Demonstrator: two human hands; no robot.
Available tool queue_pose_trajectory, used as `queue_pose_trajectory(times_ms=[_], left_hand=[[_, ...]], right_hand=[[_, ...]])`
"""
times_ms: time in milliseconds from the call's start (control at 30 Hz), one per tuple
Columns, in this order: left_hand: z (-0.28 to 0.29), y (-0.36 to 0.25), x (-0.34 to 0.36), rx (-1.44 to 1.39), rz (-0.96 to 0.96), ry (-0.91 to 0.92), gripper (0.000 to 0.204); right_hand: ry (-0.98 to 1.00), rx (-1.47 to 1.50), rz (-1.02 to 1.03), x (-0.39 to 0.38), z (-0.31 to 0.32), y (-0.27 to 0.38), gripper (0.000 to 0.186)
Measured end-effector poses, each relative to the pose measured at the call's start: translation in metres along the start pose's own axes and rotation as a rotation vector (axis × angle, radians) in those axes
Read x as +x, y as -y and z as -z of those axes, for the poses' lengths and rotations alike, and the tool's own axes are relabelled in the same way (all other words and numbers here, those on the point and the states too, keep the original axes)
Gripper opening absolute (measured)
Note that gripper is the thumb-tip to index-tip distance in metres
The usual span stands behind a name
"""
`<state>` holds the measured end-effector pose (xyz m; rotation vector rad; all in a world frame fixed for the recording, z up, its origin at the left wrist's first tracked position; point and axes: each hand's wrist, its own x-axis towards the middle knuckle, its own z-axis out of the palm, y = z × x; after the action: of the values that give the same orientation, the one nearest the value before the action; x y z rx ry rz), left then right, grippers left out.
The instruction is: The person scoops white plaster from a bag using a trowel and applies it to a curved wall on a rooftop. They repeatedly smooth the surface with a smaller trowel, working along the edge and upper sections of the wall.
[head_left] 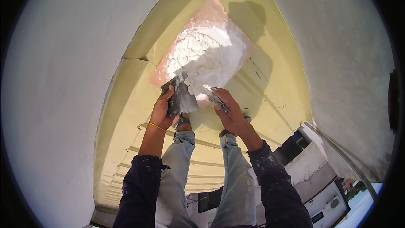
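The left hand (162, 112) clamps a black plate (180, 101) as the right hand (230, 112), closed around a scraper (220, 101), works just beside it. White paste (193, 48) lies beyond both on a pink sheet (210, 10). Scooping appears underway; the next move likely calls for keeping the plate level.

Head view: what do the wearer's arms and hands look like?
Both bare: left hand, right hand, no gloves. Thin yellow band on the left wrist. Dark navy-looking sleeves end on the forearms; pale specks mark the right one.
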<state>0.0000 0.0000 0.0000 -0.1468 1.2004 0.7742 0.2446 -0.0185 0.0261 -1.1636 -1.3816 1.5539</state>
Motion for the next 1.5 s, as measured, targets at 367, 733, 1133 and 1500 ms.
queue_pose_trajectory(times_ms=[367, 733, 1133, 1500], left_hand=[[-0.057, -0.01, -0.062, -0.125, 0.004, 0.19, 0.043], [0.028, -0.038, -0.059, -0.355, -0.244, 0.115, 0.046], [0.022, -0.033, -0.05, -0.427, -0.192, -0.1, 0.032], [-0.007, -0.04, -0.053, -0.335, -0.144, -0.16, 0.025]], right_hand=[[0.131, -0.61, 0.361, 0.006, 0.002, 0.047, 0.071], [0.147, -1.019, -0.215, -0.015, -0.05, -0.092, 0.072], [-0.071, -0.92, -0.076, 0.002, -0.136, -0.123, 0.076], [-0.065, -0.96, -0.194, 0.013, -0.154, -0.125, 0.073]])
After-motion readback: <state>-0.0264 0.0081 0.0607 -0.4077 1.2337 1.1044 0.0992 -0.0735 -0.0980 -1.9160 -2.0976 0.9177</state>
